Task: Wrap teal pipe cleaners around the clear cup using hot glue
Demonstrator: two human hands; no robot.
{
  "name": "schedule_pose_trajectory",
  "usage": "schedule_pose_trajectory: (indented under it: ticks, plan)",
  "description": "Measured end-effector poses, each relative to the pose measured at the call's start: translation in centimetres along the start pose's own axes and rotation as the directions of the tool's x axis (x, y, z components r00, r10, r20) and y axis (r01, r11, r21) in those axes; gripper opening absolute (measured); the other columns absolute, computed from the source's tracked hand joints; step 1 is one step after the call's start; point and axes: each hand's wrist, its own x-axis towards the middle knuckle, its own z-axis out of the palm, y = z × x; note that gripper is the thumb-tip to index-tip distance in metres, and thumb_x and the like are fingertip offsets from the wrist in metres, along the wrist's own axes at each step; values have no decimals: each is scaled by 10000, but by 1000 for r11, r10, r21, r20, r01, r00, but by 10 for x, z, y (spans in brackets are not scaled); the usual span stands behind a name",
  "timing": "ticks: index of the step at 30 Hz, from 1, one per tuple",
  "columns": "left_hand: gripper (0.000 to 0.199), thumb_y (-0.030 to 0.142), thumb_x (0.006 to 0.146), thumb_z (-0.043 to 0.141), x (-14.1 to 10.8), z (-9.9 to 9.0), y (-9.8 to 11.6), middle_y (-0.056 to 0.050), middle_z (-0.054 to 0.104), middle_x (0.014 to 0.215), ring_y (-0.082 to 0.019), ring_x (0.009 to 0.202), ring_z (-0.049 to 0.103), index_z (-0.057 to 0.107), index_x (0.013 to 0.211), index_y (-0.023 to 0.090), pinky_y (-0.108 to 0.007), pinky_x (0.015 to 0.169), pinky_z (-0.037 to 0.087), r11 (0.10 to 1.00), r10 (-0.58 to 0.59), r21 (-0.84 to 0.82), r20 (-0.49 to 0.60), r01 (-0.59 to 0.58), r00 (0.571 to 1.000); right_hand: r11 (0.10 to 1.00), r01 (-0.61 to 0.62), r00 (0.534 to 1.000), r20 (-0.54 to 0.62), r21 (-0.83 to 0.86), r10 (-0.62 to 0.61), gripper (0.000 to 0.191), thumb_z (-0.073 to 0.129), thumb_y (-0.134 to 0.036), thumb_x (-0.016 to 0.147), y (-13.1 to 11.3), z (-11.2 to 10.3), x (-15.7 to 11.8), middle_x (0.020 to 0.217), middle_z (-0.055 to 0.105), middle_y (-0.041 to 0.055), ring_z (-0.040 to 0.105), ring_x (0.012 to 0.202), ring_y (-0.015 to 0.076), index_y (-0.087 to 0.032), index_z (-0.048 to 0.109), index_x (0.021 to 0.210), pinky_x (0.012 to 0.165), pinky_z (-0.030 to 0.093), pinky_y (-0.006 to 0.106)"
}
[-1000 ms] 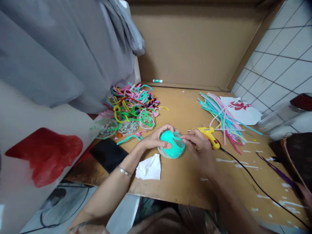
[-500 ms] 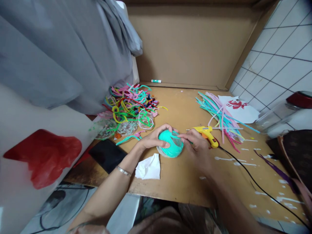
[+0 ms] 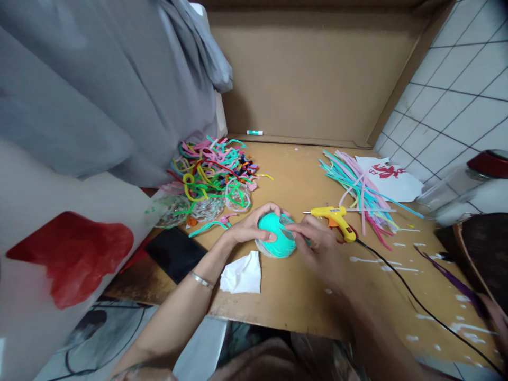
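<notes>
My left hand (image 3: 254, 225) is wrapped round a rounded turquoise ball (image 3: 275, 235), thumb on the near side and fingers over the top. Fuzzy turquoise pipe cleaner covers most of the ball, while a clear, see-through patch shows at its upper right and a pale edge at its lower left. At that patch, the fingertips of my right hand (image 3: 317, 241) pinch a turquoise pipe cleaner, mostly hidden by the fingers. A crumpled white tissue (image 3: 242, 272) lies just below the ball. Close behind my right hand rests a yellow hot glue gun (image 3: 333, 214).
Colourful pipe cleaners (image 3: 210, 166) are heaped at the back left, beside clear plastic pieces (image 3: 208, 208). A black flat item (image 3: 177, 254) lies left. Straight pipe cleaners (image 3: 357, 185) lie right, near a clear jar (image 3: 452, 185) and a dark bag (image 3: 476, 254). The gun's cord (image 3: 400, 280) crosses the right side.
My right hand has moved slightly left, its fingertips now closer against the ball's clear patch. The turquoise strand there has shifted with it. My left hand keeps its hold.
</notes>
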Motion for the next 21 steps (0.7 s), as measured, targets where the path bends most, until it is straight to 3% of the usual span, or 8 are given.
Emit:
schedule_pose_trajectory:
  ticks: [21]
  plan:
    - [545, 275, 607, 860, 0, -2, 0, -105, 600, 1291, -257, 1151, 598, 514, 1022, 203, -363, 932, 458, 1000, 3, 28, 22, -3, 1000, 1000, 17, 1000, 4, -5, -17, 219, 510, -117, 890, 4, 5, -2, 741, 579, 9, 542, 644, 125, -195, 702, 960, 573, 379, 253]
